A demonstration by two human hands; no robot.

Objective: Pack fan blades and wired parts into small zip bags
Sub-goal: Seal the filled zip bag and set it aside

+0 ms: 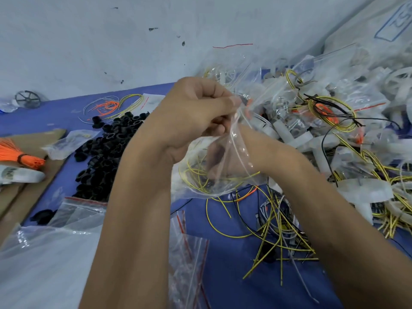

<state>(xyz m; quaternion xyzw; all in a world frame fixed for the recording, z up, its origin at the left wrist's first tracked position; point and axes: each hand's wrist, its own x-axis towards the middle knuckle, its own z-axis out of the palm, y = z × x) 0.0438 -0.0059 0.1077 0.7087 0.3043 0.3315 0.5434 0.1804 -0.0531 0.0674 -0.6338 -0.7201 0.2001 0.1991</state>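
Clear zip bag [223, 161] btwn both hands

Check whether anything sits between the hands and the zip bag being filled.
Nothing visible does. The left hand pinches the top of the zip bag, and the right hand shows through the clear plastic, seemingly inside it with the yellow wires.

Clear glossy plastic zip bag [223, 157] is crinkling and catching light; smooth yellow-coated wires [276, 237] are lying on matt blue surface [223, 275]; dull black plastic rings [104, 150] beside brown matt cardboard [33, 170]
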